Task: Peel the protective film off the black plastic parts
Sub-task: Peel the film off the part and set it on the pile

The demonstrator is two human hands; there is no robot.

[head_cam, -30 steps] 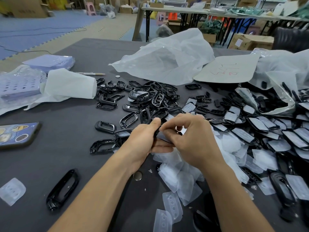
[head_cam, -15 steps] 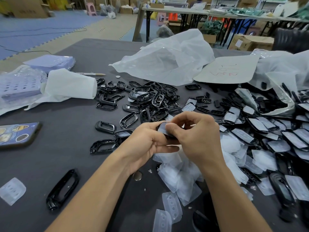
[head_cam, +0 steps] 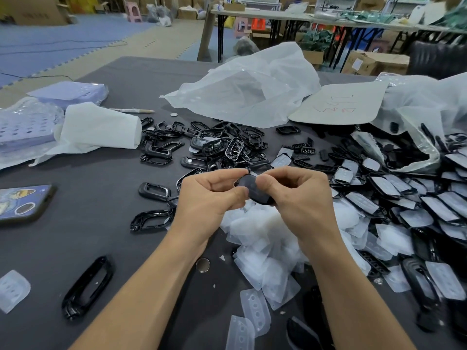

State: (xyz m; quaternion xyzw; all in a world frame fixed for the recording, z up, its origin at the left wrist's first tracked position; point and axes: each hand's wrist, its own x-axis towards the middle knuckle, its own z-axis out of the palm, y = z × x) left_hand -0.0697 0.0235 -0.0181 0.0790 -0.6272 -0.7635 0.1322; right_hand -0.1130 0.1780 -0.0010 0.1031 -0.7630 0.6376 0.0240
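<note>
Both hands hold one small black plastic part (head_cam: pixel 254 189) above the table's middle. My left hand (head_cam: pixel 209 198) pinches its left edge between thumb and fingers. My right hand (head_cam: pixel 298 198) grips its right side, thumb on top. Whether film still covers the part's face I cannot tell. Under my hands lies a heap of peeled translucent film (head_cam: pixel 262 238). A pile of bare black parts (head_cam: pixel 214 147) sits behind, and film-covered parts (head_cam: pixel 394 198) spread out at the right.
A phone (head_cam: pixel 22 203) lies at the left edge. White tissue (head_cam: pixel 98 127) and lilac trays (head_cam: pixel 22 130) sit at the back left. Large plastic bags (head_cam: pixel 247 89) and a card sheet (head_cam: pixel 341 104) lie behind. A coin (head_cam: pixel 203 265) and black frame (head_cam: pixel 87 286) lie near my left arm.
My hands have risen a little and drawn slightly apart. The black part now shows more between the thumbs, turned face up.
</note>
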